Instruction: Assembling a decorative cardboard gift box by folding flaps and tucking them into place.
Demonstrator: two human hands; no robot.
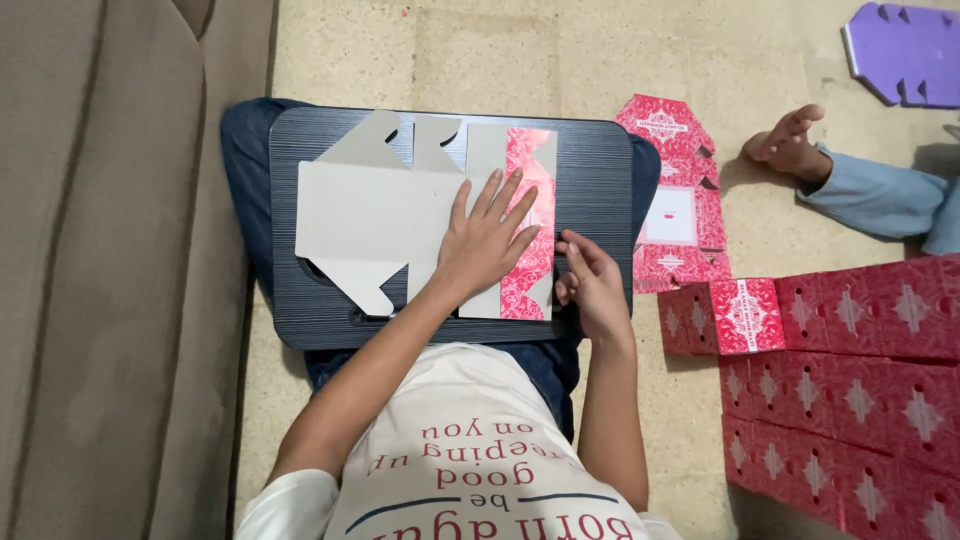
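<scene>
Flat grey-and-red die-cut cardboard box blank [400, 215]: lies unfolded, plain grey inner face up, on a dark rectangular wood-grain lap tray [590, 180] set across the person's legs. One long side panel at the blank's right edge is folded over, showing its red patterned printed face [530, 215].

Left hand [485, 240]: open flat, fingers spread, palm pressed down on the blank just beside the red panel; it grips nothing.

Right hand [590, 285]: loosely curled, fingertips touching the outer edge of the red panel near its lower end; whether it pinches the edge or only presses on it cannot be told.

Second flat red patterned box blank [680, 200]: printed face up on the beige stone floor [480, 50], just right of the tray.

Assembled red patterned boxes [850, 370]: stacked in close rows on the floor at the right, one [745, 315] standing at the near corner of the stack.

Purple die-cut sheet [905, 50]: on the floor, upper right, well apart from the tray.

Another person's bare foot [790, 145] with a light blue trouser leg [880, 200]: on the floor near the second blank.

Brown upholstered sofa [100, 270]: along the left edge.
</scene>
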